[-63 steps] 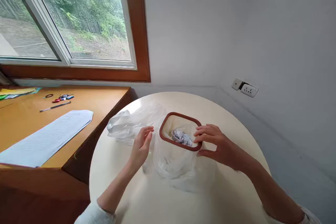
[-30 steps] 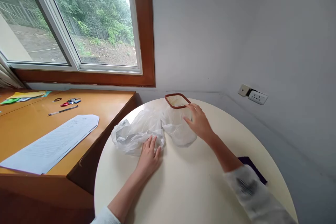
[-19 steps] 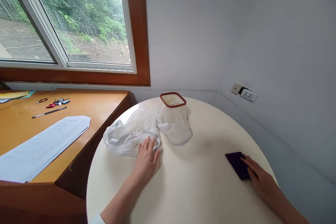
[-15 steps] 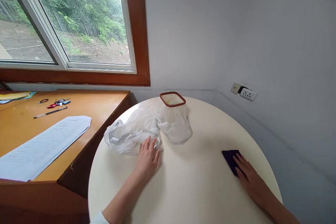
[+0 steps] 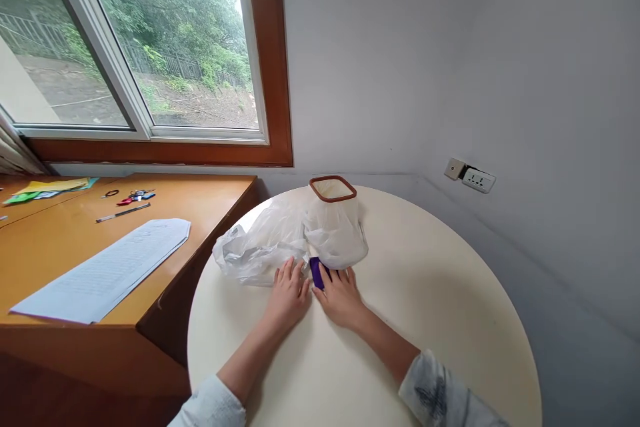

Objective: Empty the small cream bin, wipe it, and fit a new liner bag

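Note:
A small dark purple cloth [image 5: 317,273] lies folded on the white round table, partly covered by my right hand [image 5: 341,297]. That hand presses down on the cloth with its fingers forward, their tips close to the lined bin. My left hand [image 5: 290,295] rests beside it with fingers spread, its fingertips touching the near edge of a crumpled translucent plastic bag [image 5: 260,240]. Behind my right hand stands a small bin [image 5: 333,230] with a brown rim, a plastic liner draped over its side. The bag meets the bin's left side.
The round table [image 5: 425,267] has a curved edge on the right. To the left, a wooden desk [image 5: 220,193] carries paper sheets [image 5: 115,270], a pen [image 5: 123,213], keys [image 5: 143,195] and coloured papers [image 5: 55,187]. A wall socket [image 5: 479,179] is at right.
My right hand has slid the cloth from the table's right side leftward to the front of the bin, beside my left hand. My left hand stays by the bag. The view has shifted slightly.

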{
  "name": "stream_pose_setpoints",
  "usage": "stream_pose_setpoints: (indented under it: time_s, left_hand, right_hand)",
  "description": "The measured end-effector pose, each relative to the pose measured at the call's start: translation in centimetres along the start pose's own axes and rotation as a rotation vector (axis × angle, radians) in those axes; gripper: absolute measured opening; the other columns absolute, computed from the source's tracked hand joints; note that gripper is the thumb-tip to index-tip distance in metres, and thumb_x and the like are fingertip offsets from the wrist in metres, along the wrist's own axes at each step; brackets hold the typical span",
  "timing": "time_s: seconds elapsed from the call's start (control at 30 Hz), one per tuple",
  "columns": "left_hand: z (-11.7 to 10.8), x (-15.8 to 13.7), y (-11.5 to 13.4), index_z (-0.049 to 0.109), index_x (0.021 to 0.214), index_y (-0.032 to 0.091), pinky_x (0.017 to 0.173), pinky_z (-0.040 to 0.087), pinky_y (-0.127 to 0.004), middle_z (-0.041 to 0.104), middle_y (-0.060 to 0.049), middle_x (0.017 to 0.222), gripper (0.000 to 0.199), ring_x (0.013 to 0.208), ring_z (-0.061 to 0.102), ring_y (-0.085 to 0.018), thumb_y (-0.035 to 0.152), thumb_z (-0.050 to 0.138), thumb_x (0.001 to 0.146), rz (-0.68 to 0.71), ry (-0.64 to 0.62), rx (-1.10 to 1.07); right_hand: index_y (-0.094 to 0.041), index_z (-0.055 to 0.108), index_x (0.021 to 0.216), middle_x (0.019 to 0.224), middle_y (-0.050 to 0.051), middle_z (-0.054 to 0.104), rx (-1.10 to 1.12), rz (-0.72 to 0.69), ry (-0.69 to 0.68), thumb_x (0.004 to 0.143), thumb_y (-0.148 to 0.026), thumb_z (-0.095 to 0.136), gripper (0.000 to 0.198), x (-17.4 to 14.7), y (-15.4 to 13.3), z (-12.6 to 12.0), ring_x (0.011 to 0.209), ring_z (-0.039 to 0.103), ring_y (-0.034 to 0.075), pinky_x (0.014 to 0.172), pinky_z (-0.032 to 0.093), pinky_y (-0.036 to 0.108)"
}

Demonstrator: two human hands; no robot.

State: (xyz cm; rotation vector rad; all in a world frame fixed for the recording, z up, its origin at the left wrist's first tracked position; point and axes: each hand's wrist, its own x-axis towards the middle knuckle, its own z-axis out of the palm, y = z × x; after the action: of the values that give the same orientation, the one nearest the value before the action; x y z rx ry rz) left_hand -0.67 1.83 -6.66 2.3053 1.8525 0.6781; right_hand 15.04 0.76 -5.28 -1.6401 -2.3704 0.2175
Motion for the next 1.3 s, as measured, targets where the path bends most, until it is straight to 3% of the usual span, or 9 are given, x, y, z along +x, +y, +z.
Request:
stream_pose_setpoints:
  time_s: [0.17, 0.27, 0.33, 0.43, 0.57, 0.7, 1.3]
  left_hand:
    - [-2.6, -0.3, 0.7, 0.035, 0.133, 0.013, 0.108, 0.019, -0.049, 0.026, -0.016, 0.144, 0.05, 0.134, 0.02, -0.029, 0.038, 0.034, 0.089, 0.054, -0.032, 0.059]
    - [-6.0, -1.6, 1.0, 0.022, 0.14, 0.026, 0.109, 0.012, -0.051, 0.016, -0.006, 0.149, 0.056, 0.137, 0.012, -0.027, 0.044, 0.036, 0.089, 0.234, -0.11, 0.058]
    - [-8.1, -2.7, 1.0, 0.015, 0.141, 0.029, 0.109, 0.009, -0.052, 0.01, -0.003, 0.15, 0.06, 0.137, 0.008, -0.027, 0.045, 0.037, 0.088, 0.346, -0.21, 0.061]
    - [-9.6, -4.5, 1.0, 0.009, 0.142, 0.032, 0.108, 0.007, -0.055, 0.009, -0.001, 0.15, 0.063, 0.137, 0.008, -0.029, 0.046, 0.039, 0.088, 0.443, -0.333, 0.044]
    - [-8.0, -6.5, 0.5, 0.007, 0.141, 0.034, 0.108, 0.01, -0.054, 0.014, -0.001, 0.149, 0.064, 0.135, 0.016, -0.03, 0.046, 0.04, 0.088, 0.505, -0.428, 0.001]
    - [-6.4, -7.5, 0.0, 0.007, 0.141, 0.033, 0.109, 0.009, -0.053, 0.014, -0.003, 0.148, 0.063, 0.134, 0.02, -0.029, 0.046, 0.039, 0.088, 0.532, -0.419, 0.03]
    - [-6.5, -7.8, 0.1, 0.005, 0.141, 0.032, 0.109, 0.007, -0.053, 0.011, -0.003, 0.149, 0.062, 0.135, 0.015, -0.028, 0.047, 0.036, 0.089, 0.515, -0.435, 0.042]
  right_hand:
    - [-0.016, 0.021, 0.141, 0.145, 0.011, 0.027, 0.07, -0.021, -0.123, 0.091, -0.049, 0.017, 0.06, -0.4, 1.0, -2.4, 0.134, 0.018, 0.026, 0.107, 0.01, 0.048]
    - [-0.021, 0.018, 0.142, 0.149, 0.007, 0.016, 0.097, -0.078, -0.218, 0.091, -0.051, 0.014, 0.059, -3.5, 3.5, -5.7, 0.137, 0.007, 0.023, 0.108, 0.008, 0.046]
    - [-0.026, 0.021, 0.141, 0.149, 0.003, 0.015, 0.084, -0.107, -0.237, 0.092, -0.05, 0.013, 0.056, -6.1, 5.2, -7.6, 0.137, 0.007, 0.02, 0.11, 0.007, 0.044]
    - [-0.031, 0.012, 0.142, 0.15, 0.0, 0.01, 0.038, -0.127, -0.214, 0.091, -0.051, 0.021, 0.055, -9.8, 7.3, -8.5, 0.137, 0.006, 0.02, 0.11, 0.007, 0.046]
    - [-0.035, 0.01, 0.141, 0.149, 0.002, 0.011, 0.011, -0.176, -0.25, 0.088, -0.052, 0.031, 0.059, -12.8, 8.7, -6.1, 0.136, 0.011, 0.026, 0.108, 0.01, 0.051]
    - [-0.038, 0.009, 0.14, 0.149, 0.001, 0.009, -0.004, -0.158, -0.261, 0.089, -0.051, 0.03, 0.057, -13.4, 9.0, -4.3, 0.136, 0.011, 0.026, 0.108, 0.009, 0.053]
    - [-0.036, 0.018, 0.14, 0.148, 0.003, 0.02, -0.047, -0.194, -0.169, 0.088, -0.05, 0.032, 0.055, -13.5, 9.0, -4.0, 0.134, 0.021, 0.028, 0.106, 0.016, 0.054]
